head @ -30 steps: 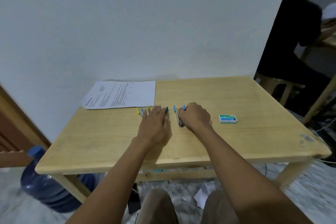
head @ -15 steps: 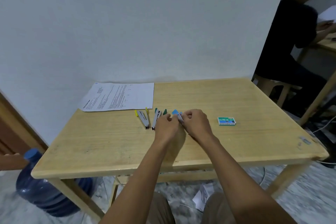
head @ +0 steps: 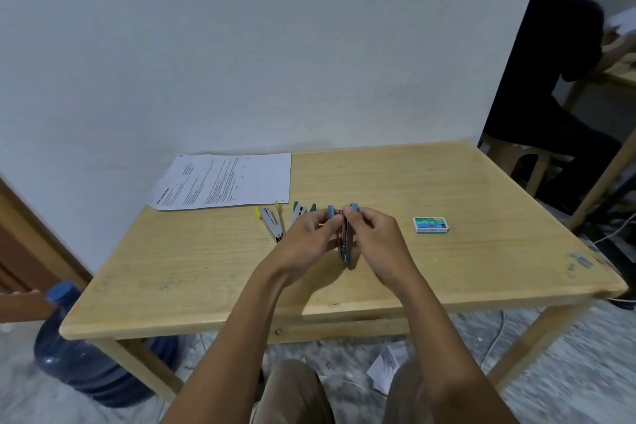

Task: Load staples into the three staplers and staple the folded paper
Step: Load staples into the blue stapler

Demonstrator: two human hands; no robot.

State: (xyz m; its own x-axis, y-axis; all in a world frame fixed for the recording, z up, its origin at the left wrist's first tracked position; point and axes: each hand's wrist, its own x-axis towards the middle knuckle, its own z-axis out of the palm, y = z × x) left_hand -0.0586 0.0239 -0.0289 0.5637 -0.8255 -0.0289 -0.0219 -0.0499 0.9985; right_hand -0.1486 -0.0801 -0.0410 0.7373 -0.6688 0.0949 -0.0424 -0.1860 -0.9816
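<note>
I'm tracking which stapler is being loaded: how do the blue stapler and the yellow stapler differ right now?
The blue stapler is held between the left hand and right hand; the yellow stapler lies untouched on the table. The blue one sits nearer the staple box, the yellow one nearer the paper. Both are hinged open.

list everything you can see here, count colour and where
blue stapler: 1, blue and metal, held open in both hands
yellow stapler: 1, yellow and metal, open on table below paper
green stapler: 1, green and metal, beside the yellow one, partly hidden
staple box: 1, green, table right
paper: 1, white printed, table back left
table: 1, light wood
water jug: 1, blue, floor left
seated person: 1, dark clothes, far right
left hand; right hand: on the blue stapler
</note>
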